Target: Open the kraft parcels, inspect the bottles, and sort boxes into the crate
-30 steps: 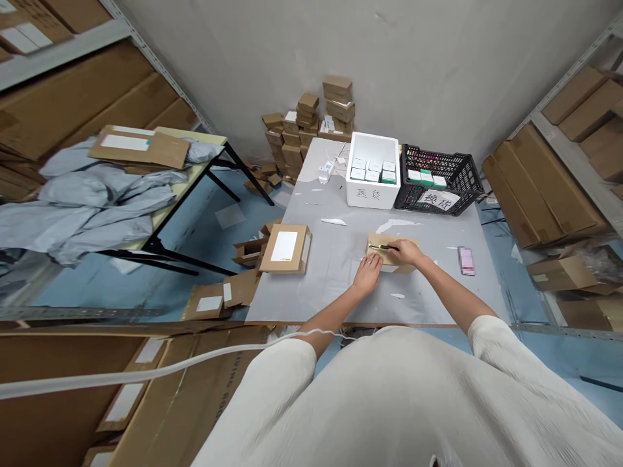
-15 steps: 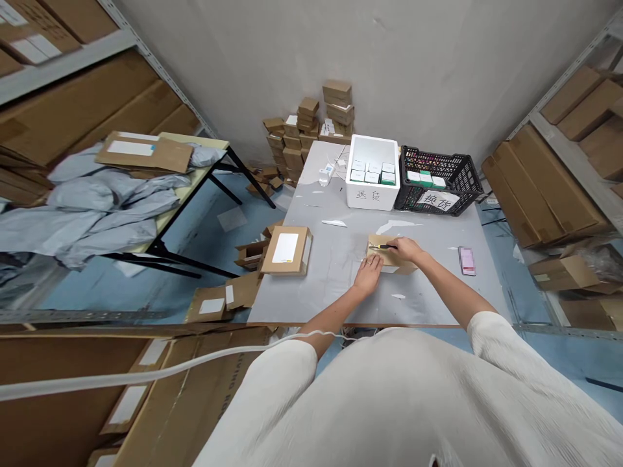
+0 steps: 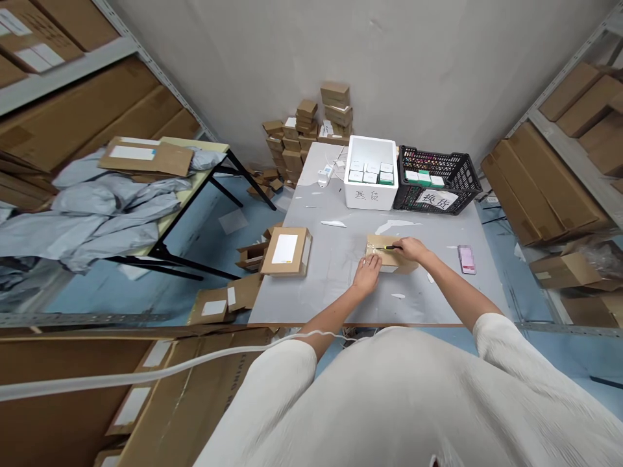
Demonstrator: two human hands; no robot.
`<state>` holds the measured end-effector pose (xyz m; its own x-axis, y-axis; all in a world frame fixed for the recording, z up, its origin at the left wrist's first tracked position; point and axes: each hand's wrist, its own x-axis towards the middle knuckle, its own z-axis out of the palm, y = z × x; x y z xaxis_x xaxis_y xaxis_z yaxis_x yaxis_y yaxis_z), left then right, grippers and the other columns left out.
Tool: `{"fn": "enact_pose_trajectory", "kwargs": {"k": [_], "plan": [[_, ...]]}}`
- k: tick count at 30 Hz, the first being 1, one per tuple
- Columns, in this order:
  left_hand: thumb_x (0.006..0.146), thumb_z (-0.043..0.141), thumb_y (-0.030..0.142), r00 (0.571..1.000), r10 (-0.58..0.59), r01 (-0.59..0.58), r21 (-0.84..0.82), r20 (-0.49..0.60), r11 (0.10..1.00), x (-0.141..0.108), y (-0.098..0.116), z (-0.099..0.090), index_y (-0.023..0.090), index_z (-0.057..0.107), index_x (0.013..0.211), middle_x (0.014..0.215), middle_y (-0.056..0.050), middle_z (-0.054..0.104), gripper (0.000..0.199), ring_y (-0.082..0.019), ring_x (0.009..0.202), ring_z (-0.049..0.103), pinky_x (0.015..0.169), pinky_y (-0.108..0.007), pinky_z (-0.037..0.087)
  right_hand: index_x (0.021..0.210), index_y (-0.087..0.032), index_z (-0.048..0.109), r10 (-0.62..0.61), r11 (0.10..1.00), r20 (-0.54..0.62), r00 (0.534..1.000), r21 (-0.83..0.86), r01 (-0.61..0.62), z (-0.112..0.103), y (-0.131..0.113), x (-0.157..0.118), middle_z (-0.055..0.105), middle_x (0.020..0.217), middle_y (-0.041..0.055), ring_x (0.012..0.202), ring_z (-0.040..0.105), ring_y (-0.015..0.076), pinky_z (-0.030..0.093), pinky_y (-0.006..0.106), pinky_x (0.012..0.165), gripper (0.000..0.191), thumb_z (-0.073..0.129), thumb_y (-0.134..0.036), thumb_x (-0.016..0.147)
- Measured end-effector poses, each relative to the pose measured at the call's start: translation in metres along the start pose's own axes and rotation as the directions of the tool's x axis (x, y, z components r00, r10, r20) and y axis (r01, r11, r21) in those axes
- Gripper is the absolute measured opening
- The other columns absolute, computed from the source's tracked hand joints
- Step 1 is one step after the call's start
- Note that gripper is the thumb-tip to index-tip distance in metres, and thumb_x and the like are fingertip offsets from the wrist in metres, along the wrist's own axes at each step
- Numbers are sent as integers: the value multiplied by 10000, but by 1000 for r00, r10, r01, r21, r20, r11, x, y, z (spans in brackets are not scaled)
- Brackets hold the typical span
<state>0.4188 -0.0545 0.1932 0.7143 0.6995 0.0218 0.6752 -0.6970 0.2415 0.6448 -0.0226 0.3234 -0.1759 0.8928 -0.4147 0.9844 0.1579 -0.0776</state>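
Note:
A small cardboard box (image 3: 402, 262) lies on the grey table in front of me. My right hand (image 3: 411, 250) is closed around a black and yellow utility knife (image 3: 389, 247), whose blade points left over the top of the box. Clear tape seems to cover the box's left end, near the blade. Pressed on the near left part of the box, my left hand (image 3: 368, 272) holds it down with its fingers close together. Whether the blade has gone into the tape is too small to tell.
A closed, labelled carton (image 3: 285, 251) sits left on the table (image 3: 331, 295). Behind stand a white foam box (image 3: 368, 198) and a black crate (image 3: 438, 202), both holding small white-green boxes. A phone (image 3: 466, 259) lies right. Paper scraps are scattered about. Stacked cartons (image 3: 292, 159) rise beyond.
My right hand and the knife have shifted slightly to the right along the box. My left hand stays on the box. A small white scrap now shows beside my right wrist.

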Motion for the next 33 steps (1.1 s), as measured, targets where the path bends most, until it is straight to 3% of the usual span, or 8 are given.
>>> {"fn": "enact_pose_trajectory", "kwargs": {"k": [9, 23, 30, 33], "plan": [[1090, 394, 311, 998, -59, 60, 24, -21, 998, 8, 7, -6, 154, 423, 1667, 1568, -212, 570, 598, -364, 1455, 484, 1175, -523, 364, 1270, -279, 807, 79, 996, 36, 996, -33, -78, 1, 36, -30, 806, 1230, 103, 1060, 718, 253, 449, 292, 781, 374, 490, -380, 1098], [1095, 409, 330, 990, -142, 140, 93, 13, 986, 22, 7, -4, 160, 460, 1640, 1456, -216, 616, 573, -372, 1365, 526, 1105, -498, 381, 1283, -286, 813, 186, 983, 65, 980, -16, -185, -4, 95, -77, 799, 1268, 110, 1113, 722, 286, 482, 321, 813, 371, 523, -329, 1056], [1056, 531, 421, 978, -209, 207, 68, 29, 976, 34, 14, -17, 197, 515, 1559, 1404, -201, 624, 551, -386, 1332, 543, 1151, -532, 376, 1211, -273, 851, 245, 955, 11, 969, 171, -243, 23, 147, -90, 829, 1070, 112, 971, 718, 284, 451, 316, 759, 354, 600, -442, 1028], [1016, 636, 428, 987, -149, 147, 35, 56, 988, 48, 20, -23, 231, 511, 1534, 1488, -187, 580, 568, -387, 1392, 518, 1189, -525, 362, 1233, -259, 837, 250, 926, -64, 966, 306, -219, 41, 159, -90, 830, 1062, 96, 968, 710, 269, 446, 297, 757, 382, 592, -471, 1031]]}}
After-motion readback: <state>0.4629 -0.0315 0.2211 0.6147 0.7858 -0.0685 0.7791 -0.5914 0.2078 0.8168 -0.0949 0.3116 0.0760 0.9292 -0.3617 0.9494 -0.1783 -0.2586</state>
